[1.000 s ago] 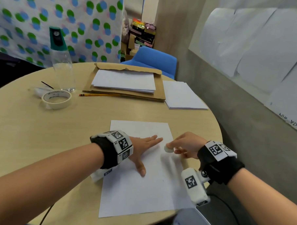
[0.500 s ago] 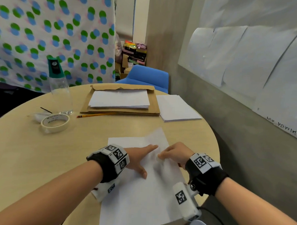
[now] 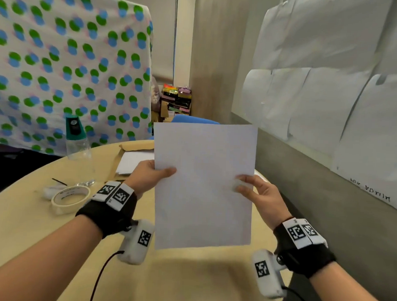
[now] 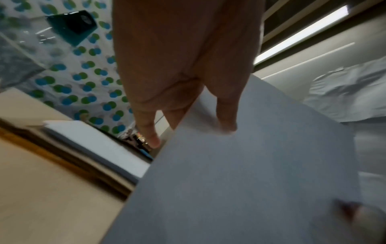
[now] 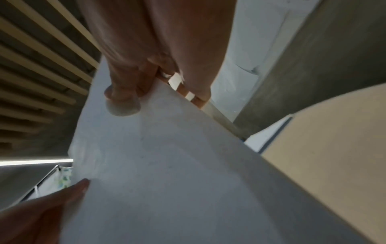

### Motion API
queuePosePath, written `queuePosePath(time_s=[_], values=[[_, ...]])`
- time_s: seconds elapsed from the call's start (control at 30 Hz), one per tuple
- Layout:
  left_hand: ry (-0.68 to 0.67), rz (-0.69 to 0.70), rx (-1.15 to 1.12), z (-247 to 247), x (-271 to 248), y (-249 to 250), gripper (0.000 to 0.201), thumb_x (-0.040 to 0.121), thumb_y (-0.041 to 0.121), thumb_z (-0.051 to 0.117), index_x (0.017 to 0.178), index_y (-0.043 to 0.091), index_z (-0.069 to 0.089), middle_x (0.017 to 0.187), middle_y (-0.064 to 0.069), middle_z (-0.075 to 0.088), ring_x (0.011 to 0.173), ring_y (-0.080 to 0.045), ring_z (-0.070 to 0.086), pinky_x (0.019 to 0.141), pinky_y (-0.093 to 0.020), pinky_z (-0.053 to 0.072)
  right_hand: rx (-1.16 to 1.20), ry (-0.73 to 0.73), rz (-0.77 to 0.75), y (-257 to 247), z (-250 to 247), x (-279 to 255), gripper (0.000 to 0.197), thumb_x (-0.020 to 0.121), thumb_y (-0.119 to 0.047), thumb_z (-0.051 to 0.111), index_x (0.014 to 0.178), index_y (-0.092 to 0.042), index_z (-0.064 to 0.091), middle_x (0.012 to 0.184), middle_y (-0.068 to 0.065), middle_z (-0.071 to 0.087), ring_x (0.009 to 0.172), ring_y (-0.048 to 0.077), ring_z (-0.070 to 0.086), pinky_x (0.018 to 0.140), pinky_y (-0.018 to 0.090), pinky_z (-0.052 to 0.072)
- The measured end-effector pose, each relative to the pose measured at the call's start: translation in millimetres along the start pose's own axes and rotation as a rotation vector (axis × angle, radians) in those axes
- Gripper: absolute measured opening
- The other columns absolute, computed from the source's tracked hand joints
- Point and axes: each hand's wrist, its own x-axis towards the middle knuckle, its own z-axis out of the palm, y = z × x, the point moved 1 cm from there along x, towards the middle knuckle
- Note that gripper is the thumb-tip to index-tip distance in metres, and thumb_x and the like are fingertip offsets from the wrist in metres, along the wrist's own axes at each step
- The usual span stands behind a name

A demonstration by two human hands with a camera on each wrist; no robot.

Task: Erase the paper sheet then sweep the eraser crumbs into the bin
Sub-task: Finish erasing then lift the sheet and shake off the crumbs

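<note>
Both hands hold the white paper sheet point(image 3: 203, 184) upright in the air above the round table point(image 3: 19, 229). My left hand point(image 3: 153, 175) pinches its left edge, thumb on the near face and fingers behind. My right hand point(image 3: 255, 191) pinches the right edge, and its thumb also presses a small white eraser point(image 3: 237, 186) against the sheet. In the right wrist view the eraser point(image 5: 123, 107) sits under the thumb on the sheet point(image 5: 167, 165). In the left wrist view the left thumb lies on the sheet point(image 4: 240, 165). The bin is out of view.
On the table stand a clear bottle with a teal cap point(image 3: 78, 152), a roll of tape point(image 3: 70, 198), and a cardboard folder with paper point(image 3: 133, 156) behind the sheet. A grey wall with taped papers point(image 3: 328, 178) runs along the right.
The sheet lay flat on the table under both hands; now both hands have lifted it upright off the table. The camera has tilted up.
</note>
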Motion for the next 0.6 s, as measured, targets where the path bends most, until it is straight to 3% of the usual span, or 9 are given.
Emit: queuePosePath(time_s=[0.1,0.17,0.23,0.3,0.4,0.43,0.47,0.53,0.6], values=[[0.086,0.062,-0.068,1.5,-1.6,14.7,0.032,0.085,0.015,0.065,0.113,-0.001,0.062,0.106,-0.012,0.067,0.084,-0.021,0.065,0.076,-0.031,0.054,-0.161,-0.021,-0.079,-6.5,2.9,13.4,0.020,0.076,-0.008,0.072,0.082,-0.027,0.068,0.097,-0.007,0.063,0.083,-0.010,0.059,0.081,0.008,0.043],[0.132,0.072,-0.091,0.3,-2.8,17.3,0.029,0.086,0.013,0.064,0.111,-0.001,0.063,0.103,-0.011,0.066,0.081,-0.019,0.064,0.076,-0.033,0.054,-0.223,0.010,-0.120,-6.4,4.3,18.6,0.017,0.076,-0.009,0.073,0.081,-0.025,0.068,0.092,-0.011,0.061,0.085,-0.004,0.058,0.079,0.009,0.040],[0.168,0.068,-0.094,-2.0,-3.9,15.4,0.027,0.086,0.013,0.064,0.110,0.000,0.064,0.105,-0.013,0.066,0.085,-0.025,0.065,0.081,-0.038,0.054,-0.300,-0.019,-0.110,-3.5,6.4,21.7,0.013,0.077,-0.010,0.073,0.087,-0.017,0.069,0.093,-0.007,0.061,0.092,0.008,0.058,0.074,0.006,0.040],[0.176,0.065,-0.085,-3.9,-4.8,14.1,0.026,0.086,0.013,0.064,0.109,0.000,0.064,0.106,-0.014,0.066,0.083,-0.023,0.064,0.082,-0.038,0.053,-0.411,0.009,-0.116,0.6,7.8,24.5,0.016,0.079,-0.012,0.071,0.094,-0.010,0.070,0.099,-0.001,0.061,0.103,0.020,0.058,0.082,0.017,0.043],[0.195,0.053,-0.110,-5.8,-3.8,16.0,0.026,0.087,0.013,0.063,0.110,0.002,0.062,0.105,-0.012,0.064,0.079,-0.017,0.062,0.084,-0.039,0.051,-0.481,0.374,-0.300,-0.7,10.3,23.4,0.025,0.086,-0.029,0.062,0.096,-0.006,0.064,0.106,0.000,0.050,0.108,0.027,0.051,0.095,0.044,0.042],[0.197,0.046,-0.121,-6.9,-3.5,17.3,0.026,0.088,0.013,0.063,0.111,0.002,0.062,0.107,-0.012,0.064,0.082,-0.019,0.062,0.087,-0.040,0.051,-0.456,0.469,-0.434,-3.5,13.6,19.5,0.031,0.088,-0.036,0.055,0.097,-0.007,0.060,0.107,0.001,0.046,0.105,0.026,0.049,0.095,0.045,0.042],[0.192,0.041,-0.127,-7.9,-3.6,19.1,0.027,0.088,0.014,0.062,0.112,0.002,0.062,0.109,-0.013,0.065,0.086,-0.023,0.063,0.089,-0.043,0.051,-0.453,0.473,-0.586,-7.6,17.6,15.6,0.034,0.091,-0.041,0.049,0.099,-0.008,0.054,0.107,0.004,0.046,0.104,0.024,0.047,0.094,0.041,0.041],[0.162,0.030,-0.119,-8.2,-5.1,23.0,0.030,0.088,0.016,0.061,0.115,0.002,0.061,0.113,-0.015,0.065,0.096,-0.031,0.063,0.091,-0.047,0.051,-0.597,0.285,-0.848,-10.4,29.4,9.7,0.030,0.096,-0.041,0.037,0.099,-0.013,0.045,0.117,0.009,0.048,0.110,0.021,0.046,0.096,0.030,0.037],[0.125,0.027,-0.125,-6.7,-5.6,25.4,0.030,0.089,0.016,0.060,0.116,0.001,0.060,0.114,-0.016,0.065,0.096,-0.031,0.064,0.088,-0.046,0.052,-0.817,0.046,-0.953,-2.5,38.1,10.6,0.022,0.098,-0.034,0.033,0.097,-0.014,0.042,0.133,0.011,0.042,0.123,0.023,0.041,0.100,0.027,0.032]])
